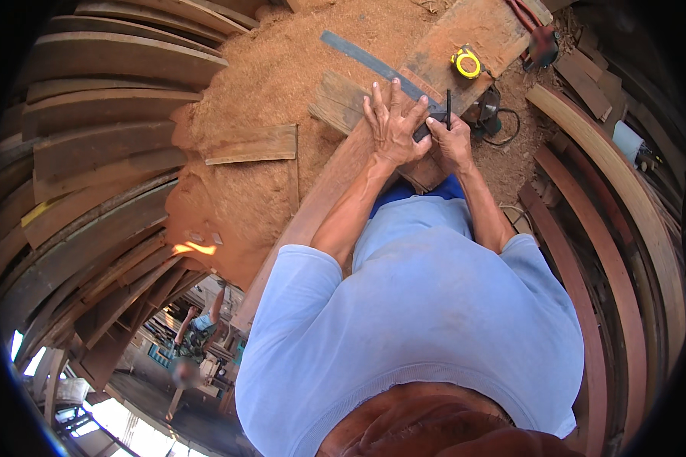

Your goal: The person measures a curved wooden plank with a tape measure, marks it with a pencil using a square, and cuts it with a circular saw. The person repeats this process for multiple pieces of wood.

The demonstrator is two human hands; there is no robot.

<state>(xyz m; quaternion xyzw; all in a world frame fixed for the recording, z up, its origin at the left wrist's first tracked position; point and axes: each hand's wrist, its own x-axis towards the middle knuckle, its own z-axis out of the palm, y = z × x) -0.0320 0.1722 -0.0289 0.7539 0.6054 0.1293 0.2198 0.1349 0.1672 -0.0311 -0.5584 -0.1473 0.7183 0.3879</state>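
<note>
Left hand (392, 122) flat, released, pinning ruler (373, 67) to plank (312, 209); right hand (450, 137) grasps pencil (448, 107) (yellow tape (467, 62) near plank edge).

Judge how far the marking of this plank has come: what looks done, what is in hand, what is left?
Done: metal square laid across the plank. In hand: left hand presses the square, right hand holds a pencil at its edge. Left: any drawn line is not visible; tape measure lies aside.

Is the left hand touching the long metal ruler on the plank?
Touching. The head view shows the left hand pressed flat on the metal ruler, its fingers lying across the blade.
</note>
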